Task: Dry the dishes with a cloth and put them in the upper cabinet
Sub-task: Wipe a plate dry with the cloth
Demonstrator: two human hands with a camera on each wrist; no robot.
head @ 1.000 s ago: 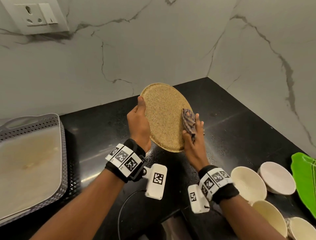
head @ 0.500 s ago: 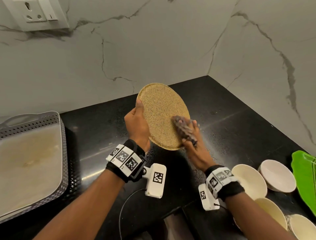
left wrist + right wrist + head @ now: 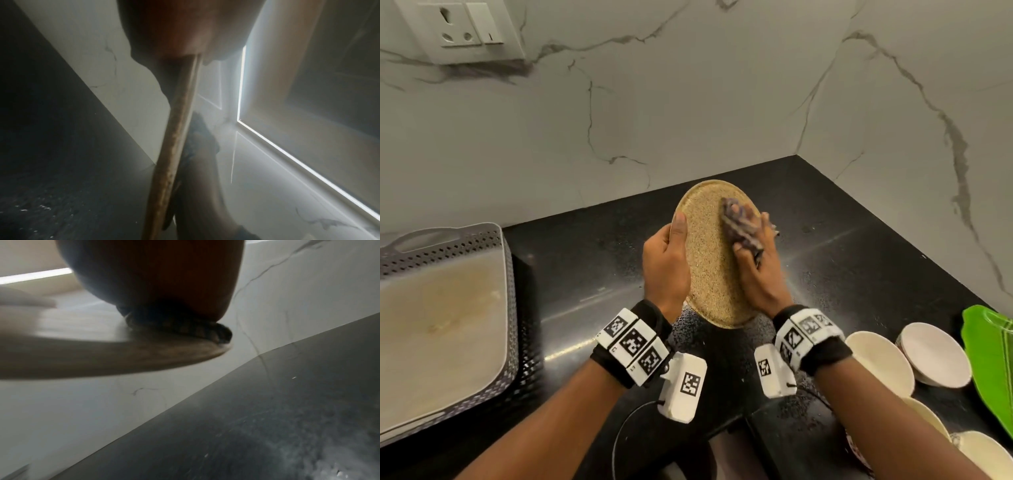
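A round speckled tan plate (image 3: pixel 709 263) is held on edge above the black counter (image 3: pixel 859 260). My left hand (image 3: pixel 666 260) grips its left rim, thumb on the face. My right hand (image 3: pixel 756 263) holds a dark checked cloth (image 3: pixel 739 224) bunched against the upper right of the plate's face. In the left wrist view the plate (image 3: pixel 174 146) shows edge-on with the cloth (image 3: pixel 197 138) beside it. The right wrist view shows the cloth (image 3: pixel 185 327) pressed on the blurred plate (image 3: pixel 102 353).
A grey perforated basket (image 3: pixel 513 308) holding a beige tray stands at the left. Several cream bowls (image 3: pixel 880 359) and a green leaf-shaped dish (image 3: pixel 989 359) sit at the right front. Marble walls meet in a corner behind; a socket (image 3: pixel 462 27) is at top left.
My right hand has slid the cloth from the plate's right edge across the lower face and up to the upper right. The left hand has kept its grip.
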